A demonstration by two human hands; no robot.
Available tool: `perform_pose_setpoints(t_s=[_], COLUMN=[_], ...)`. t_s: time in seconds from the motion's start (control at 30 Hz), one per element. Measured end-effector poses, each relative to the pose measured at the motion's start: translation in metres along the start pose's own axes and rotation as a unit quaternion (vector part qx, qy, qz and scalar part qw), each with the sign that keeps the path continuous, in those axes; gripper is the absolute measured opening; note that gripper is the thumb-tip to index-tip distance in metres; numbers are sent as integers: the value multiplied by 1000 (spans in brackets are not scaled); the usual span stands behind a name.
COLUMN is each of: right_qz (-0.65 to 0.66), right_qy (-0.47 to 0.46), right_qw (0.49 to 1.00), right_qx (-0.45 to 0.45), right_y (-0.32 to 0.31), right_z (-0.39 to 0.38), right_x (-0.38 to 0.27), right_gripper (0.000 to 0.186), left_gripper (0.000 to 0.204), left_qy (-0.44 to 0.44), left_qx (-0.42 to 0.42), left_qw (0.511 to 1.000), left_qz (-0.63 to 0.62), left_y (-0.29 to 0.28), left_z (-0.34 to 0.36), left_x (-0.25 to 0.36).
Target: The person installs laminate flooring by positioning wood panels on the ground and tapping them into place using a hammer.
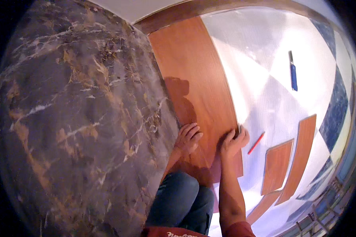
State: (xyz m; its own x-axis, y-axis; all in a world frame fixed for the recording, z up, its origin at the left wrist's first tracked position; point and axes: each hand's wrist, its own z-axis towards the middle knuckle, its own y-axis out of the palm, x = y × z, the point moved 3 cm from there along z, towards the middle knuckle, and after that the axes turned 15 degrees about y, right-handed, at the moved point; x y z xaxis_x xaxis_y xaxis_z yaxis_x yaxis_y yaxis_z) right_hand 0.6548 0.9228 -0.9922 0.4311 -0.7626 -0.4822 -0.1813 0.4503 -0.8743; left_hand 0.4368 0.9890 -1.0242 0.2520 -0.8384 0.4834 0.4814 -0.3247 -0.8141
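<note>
A reddish-brown wood-look floor plank (201, 75) lies along the foot of a dark marbled surface and runs up to the brown border at the far end. My left hand (188, 138) rests on its left side, close to the marbled surface, with the fingers loosely bent and nothing held. At the right edge of the planking, my right hand (235, 142) curls its fingers and thumb round the rim. A red pencil or pen (256, 143) lies just right of that hand. Shadows of my head and arms fall across the wood.
The dark marbled surface (87, 118) fills the left side. Cut plank pieces (279, 166) and a long narrow strip (300, 158) lie at the right. A blue-handled cutter or chisel-like tool (293, 73) lies farther off on whitish sheeting (261, 106). Blue-and-white checks show beyond.
</note>
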Motion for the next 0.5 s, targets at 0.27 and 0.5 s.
perform_pose_setpoints(t_s=[0.27, 0.5], right_qz=[74, 8], right_qy=[-172, -165], right_qw=[976, 985], right_qx=[-113, 45], right_y=[132, 196], right_z=[155, 176], right_x=[-248, -281], right_gripper=[42, 33], left_gripper=[41, 42], left_qy=[-11, -12], left_qx=[3, 14], left_qw=[1000, 999], left_qz=[-20, -39], left_y=[0, 2], left_z=[2, -4], left_x=[1, -3])
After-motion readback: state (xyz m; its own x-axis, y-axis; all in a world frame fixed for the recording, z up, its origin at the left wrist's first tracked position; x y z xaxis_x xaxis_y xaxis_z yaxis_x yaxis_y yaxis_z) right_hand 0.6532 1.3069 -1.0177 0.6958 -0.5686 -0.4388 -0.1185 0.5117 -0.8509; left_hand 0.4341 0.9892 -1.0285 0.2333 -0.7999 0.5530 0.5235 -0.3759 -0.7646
